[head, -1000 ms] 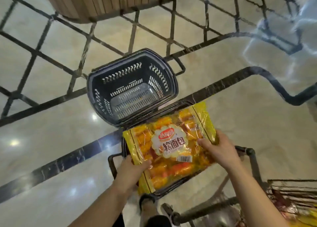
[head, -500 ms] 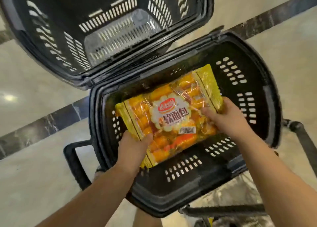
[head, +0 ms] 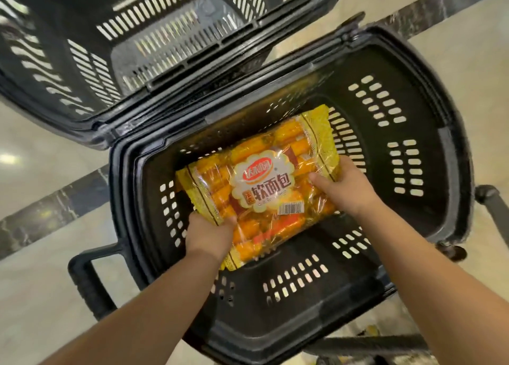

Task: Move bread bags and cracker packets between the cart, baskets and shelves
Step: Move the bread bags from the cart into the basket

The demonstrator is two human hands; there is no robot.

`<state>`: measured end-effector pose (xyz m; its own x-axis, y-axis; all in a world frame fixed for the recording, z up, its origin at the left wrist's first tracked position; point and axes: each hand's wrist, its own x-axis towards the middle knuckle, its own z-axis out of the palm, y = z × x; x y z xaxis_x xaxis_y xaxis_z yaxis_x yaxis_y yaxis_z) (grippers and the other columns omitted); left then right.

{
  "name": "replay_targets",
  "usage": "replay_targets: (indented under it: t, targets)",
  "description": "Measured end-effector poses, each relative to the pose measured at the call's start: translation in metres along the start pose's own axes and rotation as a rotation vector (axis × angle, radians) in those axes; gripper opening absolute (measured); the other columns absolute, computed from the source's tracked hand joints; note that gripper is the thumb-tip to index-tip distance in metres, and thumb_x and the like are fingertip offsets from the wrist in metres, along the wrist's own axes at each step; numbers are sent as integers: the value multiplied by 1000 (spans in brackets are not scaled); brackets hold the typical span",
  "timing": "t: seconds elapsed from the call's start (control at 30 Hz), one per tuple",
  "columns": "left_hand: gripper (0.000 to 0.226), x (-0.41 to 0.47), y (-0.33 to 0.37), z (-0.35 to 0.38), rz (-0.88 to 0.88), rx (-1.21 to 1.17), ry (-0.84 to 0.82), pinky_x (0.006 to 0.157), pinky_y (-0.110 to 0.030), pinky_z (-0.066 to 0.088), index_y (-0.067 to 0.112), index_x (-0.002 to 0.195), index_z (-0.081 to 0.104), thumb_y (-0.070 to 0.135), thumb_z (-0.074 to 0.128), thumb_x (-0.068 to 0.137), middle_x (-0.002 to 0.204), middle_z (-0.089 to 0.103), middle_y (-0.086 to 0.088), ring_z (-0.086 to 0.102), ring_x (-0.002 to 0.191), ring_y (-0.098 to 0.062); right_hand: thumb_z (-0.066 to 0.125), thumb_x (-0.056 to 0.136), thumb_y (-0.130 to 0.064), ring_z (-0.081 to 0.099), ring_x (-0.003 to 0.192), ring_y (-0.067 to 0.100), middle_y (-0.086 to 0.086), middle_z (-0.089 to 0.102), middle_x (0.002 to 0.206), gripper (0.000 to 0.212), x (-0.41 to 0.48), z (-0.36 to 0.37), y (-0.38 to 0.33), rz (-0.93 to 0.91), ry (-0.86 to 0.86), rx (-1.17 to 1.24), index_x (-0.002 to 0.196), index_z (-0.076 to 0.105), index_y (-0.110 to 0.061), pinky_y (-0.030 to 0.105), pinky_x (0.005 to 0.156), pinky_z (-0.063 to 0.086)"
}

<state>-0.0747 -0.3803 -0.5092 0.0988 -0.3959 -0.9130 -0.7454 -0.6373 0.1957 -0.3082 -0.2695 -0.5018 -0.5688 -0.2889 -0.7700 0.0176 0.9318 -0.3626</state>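
Note:
A yellow bread bag (head: 261, 182) with a white label and orange rolls inside sits low inside the near black basket (head: 421, 149). My left hand (head: 210, 235) grips the bag's near left corner, thumb on top. My right hand (head: 347, 185) holds its right edge, fingers curled under. Whether the bag touches the basket's bottom cannot be told.
A second black slotted basket (head: 82, 69) stands just beyond, its rim against the near one. A black handle (head: 85, 276) sticks out at the near basket's left. A dark cart bar (head: 493, 207) shows at the right. Pale marble floor with a dark stripe (head: 55, 207) lies below.
The bread bag went from above the baskets down into the near one, both hands holding it throughout. The camera has come much closer to the baskets.

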Motion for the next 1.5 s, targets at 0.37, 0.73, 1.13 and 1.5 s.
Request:
replay_targets:
  t: [0.37, 0.73, 1.13, 1.5]
  targets:
    - [82, -57, 36, -21, 117, 300, 2, 97, -41, 47, 8, 144, 26, 17, 81, 84, 137, 48, -13, 52, 126, -32, 77, 86, -33, 46, 137, 23, 3, 42, 150, 84, -55, -12, -9, -101, 115, -272, 156, 31, -31, 48, 112, 44]
    - [88, -252, 151, -67, 1093, 1220, 88, 121, -45, 33, 25, 162, 16, 47, 65, 93, 161, 29, -5, 31, 147, -27, 59, 96, -47, 37, 144, 30, 9, 40, 156, 69, -243, -110, -60, -211, 361, -475, 157, 35, -25, 46, 122, 26]
    - [79, -535, 168, -113, 1848, 1619, 1, 119, -58, 31, 28, 155, 41, 63, 63, 87, 162, 36, -13, 30, 149, -42, 52, 91, -54, 34, 147, 32, 9, 38, 159, 68, -532, -214, -64, -46, 789, -213, 152, 44, -27, 50, 123, 25]
    - [69, -671, 65, -66, 2242, 1575, -256, 120, -50, 31, 25, 154, 40, 54, 59, 94, 162, 35, -9, 27, 151, -37, 55, 95, -56, 23, 152, 25, 1, 30, 162, 67, -696, -191, 38, 280, 977, -5, 155, 35, -34, 46, 125, 20]
